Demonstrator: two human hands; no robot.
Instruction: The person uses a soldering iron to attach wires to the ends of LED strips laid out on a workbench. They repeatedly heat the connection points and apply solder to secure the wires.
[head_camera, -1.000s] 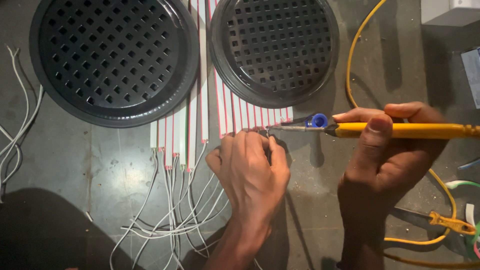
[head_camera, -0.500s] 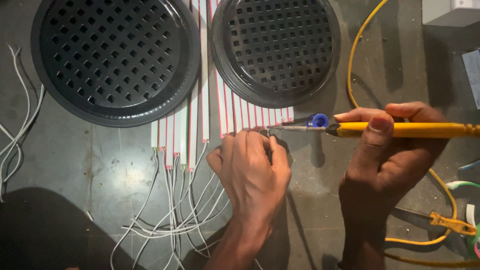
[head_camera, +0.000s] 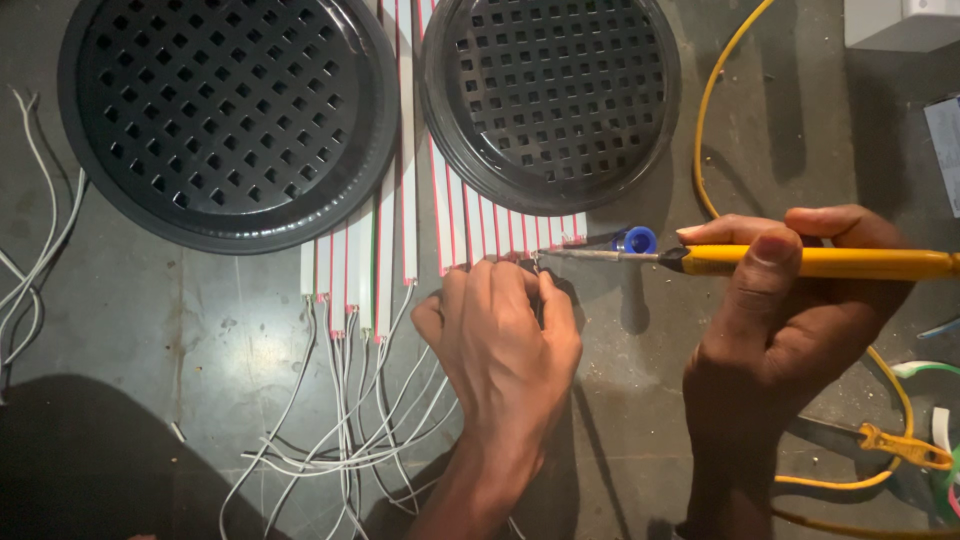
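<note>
Our right hand (head_camera: 790, 330) kept a closed grip on the yellow soldering iron (head_camera: 800, 262), while our left hand (head_camera: 505, 335) pinched shut on a strip (head_camera: 540, 237) end beside the round grille (head_camera: 550, 95), bare table (head_camera: 640, 420) below.

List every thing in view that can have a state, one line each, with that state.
Soldering iron: gripped by right hand, tip at strip ends.
Left hand: pressing on strip ends.
White strips: flat, side by side, wires attached.
Left grille: lying flat.
Right grille: lying flat on strips.
Yellow cable: loose, curved.
</note>
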